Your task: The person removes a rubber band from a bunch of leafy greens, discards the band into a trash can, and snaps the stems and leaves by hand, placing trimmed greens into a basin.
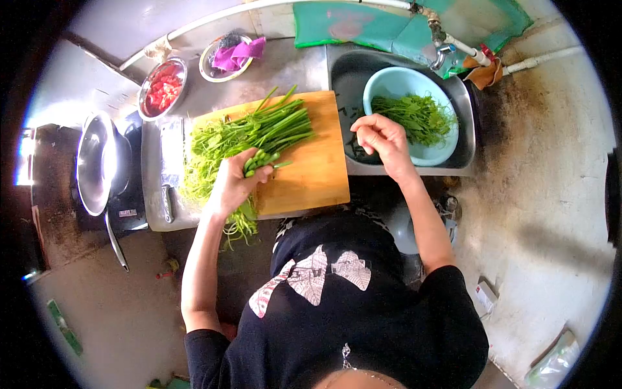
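My left hand (237, 179) is closed around a small bunch of green stems (260, 162), with leafy ends hanging past the board's front edge. Beside it, a large pile of leafy green stems (285, 126) lies across the wooden cutting board (324, 185). My right hand (383, 139) is raised over the near left part of the sink, its fingers curled and pinched together. Whether anything small is between them I cannot make out. Just beyond that hand, a light blue basin (382, 81) in the sink holds more greens (421, 118).
The metal sink (340, 61) sits under a tap (442, 55). A knife (168, 202) lies left of the board. Behind are a bowl of cut red pieces (163, 89) and a bowl with a purple cloth (238, 56). A metal pan (98, 165) stands at the far left.
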A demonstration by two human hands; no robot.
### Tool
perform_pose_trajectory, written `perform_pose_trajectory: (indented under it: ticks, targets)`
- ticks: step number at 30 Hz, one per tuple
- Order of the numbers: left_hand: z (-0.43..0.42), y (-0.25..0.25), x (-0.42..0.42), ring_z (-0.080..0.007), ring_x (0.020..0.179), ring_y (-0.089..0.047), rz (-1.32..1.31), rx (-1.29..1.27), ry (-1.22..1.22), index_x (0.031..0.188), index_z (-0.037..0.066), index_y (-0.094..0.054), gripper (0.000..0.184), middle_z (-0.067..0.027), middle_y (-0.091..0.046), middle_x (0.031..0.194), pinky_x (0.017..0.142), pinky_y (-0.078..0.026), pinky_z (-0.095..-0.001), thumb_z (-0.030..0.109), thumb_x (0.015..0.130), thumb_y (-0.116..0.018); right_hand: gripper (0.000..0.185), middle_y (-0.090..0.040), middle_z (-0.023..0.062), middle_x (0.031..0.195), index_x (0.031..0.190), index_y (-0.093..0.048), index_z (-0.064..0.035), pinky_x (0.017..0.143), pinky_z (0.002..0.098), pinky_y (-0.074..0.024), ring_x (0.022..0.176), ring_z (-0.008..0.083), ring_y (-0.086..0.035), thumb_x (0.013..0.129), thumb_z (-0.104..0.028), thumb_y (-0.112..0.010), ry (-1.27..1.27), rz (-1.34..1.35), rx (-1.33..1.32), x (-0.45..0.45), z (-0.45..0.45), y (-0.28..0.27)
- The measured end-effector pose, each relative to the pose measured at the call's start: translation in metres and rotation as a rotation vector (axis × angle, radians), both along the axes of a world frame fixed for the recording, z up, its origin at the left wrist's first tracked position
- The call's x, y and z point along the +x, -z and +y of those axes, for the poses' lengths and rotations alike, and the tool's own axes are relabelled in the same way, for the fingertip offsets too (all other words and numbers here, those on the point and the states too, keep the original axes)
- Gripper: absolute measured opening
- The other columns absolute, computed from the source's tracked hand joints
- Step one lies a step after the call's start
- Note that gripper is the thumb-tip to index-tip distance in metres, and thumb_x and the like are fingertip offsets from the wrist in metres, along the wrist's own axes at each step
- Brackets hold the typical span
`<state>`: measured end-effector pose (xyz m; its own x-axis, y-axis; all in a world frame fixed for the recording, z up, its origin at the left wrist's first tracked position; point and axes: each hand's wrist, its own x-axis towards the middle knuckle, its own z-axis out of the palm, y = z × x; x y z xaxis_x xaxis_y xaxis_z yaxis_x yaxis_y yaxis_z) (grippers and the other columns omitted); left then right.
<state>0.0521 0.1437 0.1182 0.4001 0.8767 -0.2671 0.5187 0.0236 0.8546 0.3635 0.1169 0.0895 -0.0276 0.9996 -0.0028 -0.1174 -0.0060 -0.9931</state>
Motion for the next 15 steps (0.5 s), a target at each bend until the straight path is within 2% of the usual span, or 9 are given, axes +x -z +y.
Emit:
perform_pose_trajectory:
  ticks: [2,3,5,6,7,9,11,13,15]
  targets:
    - [0.001,-0.008,0.005,-0.0092,0.066,-0.057,-0.062,-0.004,0.049,0.102,-0.001,-0.065,0.02,-0.0063,-0.065,0.071,0.064,-0.047,-0.0282,0.012,0.086,-0.07,0.01,-0.061,-0.0019,0.074,0.098,-0.066,-0.0023,0.056,0.0178,-0.0416,0.062,0.0022,-0.051,0.09,-0.003,-0.062,0.018,-0.208,0.03,0.013,0.008,0.039]
    - [0.001,-0.007,0.004,-0.0092,0.066,-0.057,-0.062,-0.001,0.05,0.102,-0.001,-0.065,0.02,-0.0063,-0.065,0.071,0.064,-0.047,-0.0282,0.012,0.086,-0.07,0.016,-0.067,0.0042,0.089,0.103,-0.066,-0.0027,0.064,0.0256,-0.0502,0.073,0.0117,-0.062,0.088,-0.005,-0.063,-0.003,-0.375,-0.044,0.021,0.01,0.059]
    - [-0.001,-0.002,-0.001,-0.0085,0.067,-0.057,-0.123,0.034,0.058,0.098,-0.001,-0.064,0.017,-0.0052,-0.065,0.073,0.065,-0.047,-0.0275,0.01,0.086,-0.069,0.025,-0.066,0.0113,0.107,0.109,-0.065,-0.004,0.079,0.0359,-0.0535,0.091,0.0251,-0.066,0.084,-0.008,-0.064,0.021,-0.998,0.276,0.024,0.006,0.082]
    - [-0.001,-0.008,-0.002,-0.0077,0.068,-0.057,-0.114,-0.046,0.052,0.097,-0.002,-0.063,0.015,-0.0039,-0.065,0.074,0.065,-0.047,-0.0262,0.009,0.087,-0.068,0.032,-0.062,0.0154,0.118,0.112,-0.064,-0.0053,0.089,0.0424,-0.051,0.103,0.033,-0.062,0.081,-0.009,-0.065,0.069,-1.096,0.319,0.018,0.003,0.086]
    - [0.0,-0.009,-0.003,-0.0077,0.068,-0.057,-0.11,-0.046,0.043,0.097,-0.002,-0.063,0.015,-0.0039,-0.065,0.074,0.065,-0.047,-0.0262,0.009,0.087,-0.068,0.033,-0.063,0.0145,0.117,0.114,-0.064,-0.0062,0.089,0.0394,-0.0515,0.102,0.0288,-0.063,0.081,-0.009,-0.065,0.062,-0.952,0.282,0.004,0.002,0.074]
    - [-0.001,-0.01,-0.004,-0.0072,0.068,-0.057,-0.129,-0.007,0.061,0.097,-0.004,-0.061,0.015,-0.0037,-0.066,0.075,0.064,-0.047,-0.0244,0.008,0.089,-0.066,0.035,-0.063,0.0147,0.118,0.118,-0.062,-0.0078,0.091,0.0378,-0.0508,0.104,0.0272,-0.063,0.083,-0.011,-0.066,-0.07,-0.569,-0.074,-0.025,-0.002,0.045]
    - [-0.001,-0.015,-0.008,-0.0072,0.067,-0.056,-0.149,-0.005,0.033,0.097,-0.005,-0.059,0.015,-0.0033,-0.065,0.075,0.064,-0.047,-0.0236,0.007,0.09,-0.064,0.044,-0.062,0.0112,0.125,0.126,-0.057,-0.0051,0.094,0.0369,-0.0484,0.113,0.0219,-0.06,0.085,-0.015,-0.067,-0.227,-0.446,0.134,-0.053,-0.003,0.04]
    - [-0.001,-0.033,-0.017,-0.0073,0.066,-0.056,-0.204,-0.014,-0.065,0.099,-0.003,-0.059,0.014,-0.0022,-0.064,0.074,0.065,-0.047,-0.0232,0.007,0.091,-0.064,0.047,-0.059,0.0122,0.13,0.131,-0.054,-0.006,0.098,0.0366,-0.0456,0.12,0.0234,-0.056,0.087,-0.018,-0.067,-0.367,-0.394,0.175,-0.086,-0.002,0.019]
    - [0.003,-0.051,-0.036,-0.0085,0.07,-0.058,-0.199,0.014,-0.013,0.103,0.0,-0.06,0.014,-0.0026,-0.063,0.074,0.067,-0.047,-0.0243,0.009,0.092,-0.063,0.048,-0.046,0.0108,0.144,0.136,-0.049,-0.0104,0.106,0.0468,-0.0387,0.13,0.0282,-0.048,0.092,-0.023,-0.063,-0.259,-0.636,0.501,-0.111,0.011,0.026]
